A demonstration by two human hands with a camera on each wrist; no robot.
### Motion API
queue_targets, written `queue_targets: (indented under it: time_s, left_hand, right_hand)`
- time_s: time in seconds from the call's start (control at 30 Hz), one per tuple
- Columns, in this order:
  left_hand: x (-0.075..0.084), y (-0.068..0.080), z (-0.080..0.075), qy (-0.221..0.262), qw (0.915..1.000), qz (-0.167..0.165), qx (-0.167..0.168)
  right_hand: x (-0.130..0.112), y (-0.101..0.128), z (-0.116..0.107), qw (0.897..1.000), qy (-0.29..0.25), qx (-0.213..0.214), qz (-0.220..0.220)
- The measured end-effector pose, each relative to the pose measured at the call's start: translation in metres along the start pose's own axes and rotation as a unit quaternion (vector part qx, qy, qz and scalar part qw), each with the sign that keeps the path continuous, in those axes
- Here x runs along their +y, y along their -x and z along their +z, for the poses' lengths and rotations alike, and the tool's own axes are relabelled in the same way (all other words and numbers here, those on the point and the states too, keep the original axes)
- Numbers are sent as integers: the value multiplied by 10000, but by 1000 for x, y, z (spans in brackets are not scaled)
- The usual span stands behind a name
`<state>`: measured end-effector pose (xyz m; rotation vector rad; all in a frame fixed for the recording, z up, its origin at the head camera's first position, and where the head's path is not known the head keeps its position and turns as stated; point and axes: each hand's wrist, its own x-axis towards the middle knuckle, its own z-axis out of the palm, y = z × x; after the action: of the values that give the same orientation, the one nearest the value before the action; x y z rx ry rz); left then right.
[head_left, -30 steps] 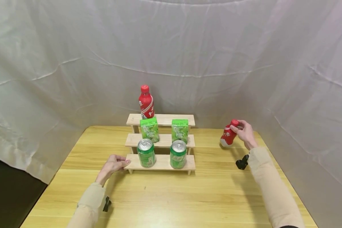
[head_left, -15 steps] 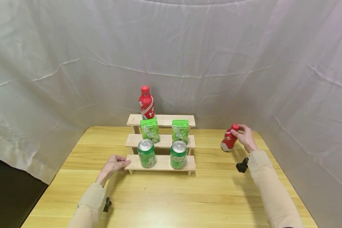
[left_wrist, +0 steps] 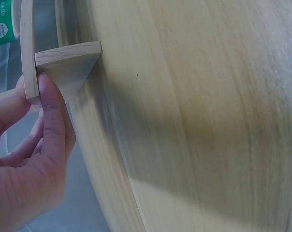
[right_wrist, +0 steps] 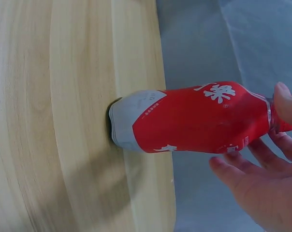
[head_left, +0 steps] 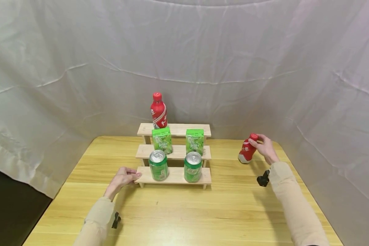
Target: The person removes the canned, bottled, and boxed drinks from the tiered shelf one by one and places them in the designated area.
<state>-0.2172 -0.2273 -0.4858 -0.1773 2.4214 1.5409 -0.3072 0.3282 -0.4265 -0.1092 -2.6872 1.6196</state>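
Right hand (head_left: pixel 265 147) grips a red bottle (head_left: pixel 246 152) (1 of 2); left hand (head_left: pixel 122 178) pinches the rack (head_left: pixel 175 175)

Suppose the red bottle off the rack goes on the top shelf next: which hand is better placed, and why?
Probably the right hand: it holds that red bottle by its top end. The left hand pinches the lowest shelf's left end, away from that bottle.

Creased, pale gray cloth (head_left: pixel 184 51) hangs behind and on both sides of a light wooden table (head_left: pixel 184 212). Soft light shines on the tabletop; a dark area (head_left: pixel 12 212) lies at left.
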Motion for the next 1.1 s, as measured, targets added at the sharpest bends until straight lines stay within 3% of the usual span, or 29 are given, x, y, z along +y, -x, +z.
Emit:
queue_targets:
  time_s: [0.23, 0.53, 1.1]
  left_hand:
    - [-1, -1, 1, 60, 10000, 63, -8]
    - [0, 0, 0, 188, 9997, 158, -54]
    - [-1, 1, 0, 104, 9998, 187, -43]
  right_hand:
    - [-15, 0, 0, 9997, -34, 87, -211]
    - [-64, -3, 4, 9985, 66, 76, -532]
    - [-158, -12, 51, 9854, 435, -520, -1565]
